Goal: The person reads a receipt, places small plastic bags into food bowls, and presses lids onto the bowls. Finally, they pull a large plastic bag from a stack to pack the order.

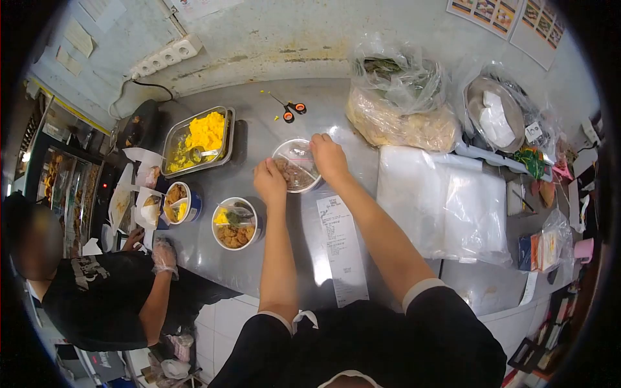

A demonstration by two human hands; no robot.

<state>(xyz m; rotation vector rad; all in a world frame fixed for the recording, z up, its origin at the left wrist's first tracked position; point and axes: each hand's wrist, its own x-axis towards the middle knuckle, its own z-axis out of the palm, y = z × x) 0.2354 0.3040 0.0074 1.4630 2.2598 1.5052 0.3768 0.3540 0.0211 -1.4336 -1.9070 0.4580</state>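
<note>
My left hand and my right hand both press on a round bowl with a clear plastic lid on the steel counter. Brownish food shows through the lid. The left hand sits on the bowl's near left rim, the right hand on its far right rim. A long paper receipt lies on the counter just right of my left forearm. An open white bowl of fried food, egg and greens stands left of my left hand.
A metal tray of yellow egg sits at the back left, scissors behind the bowl. Bagged food, a stack of clear plastic bags and a wrapped pan fill the right. Another person in black with a gloved hand stands left beside further filled bowls.
</note>
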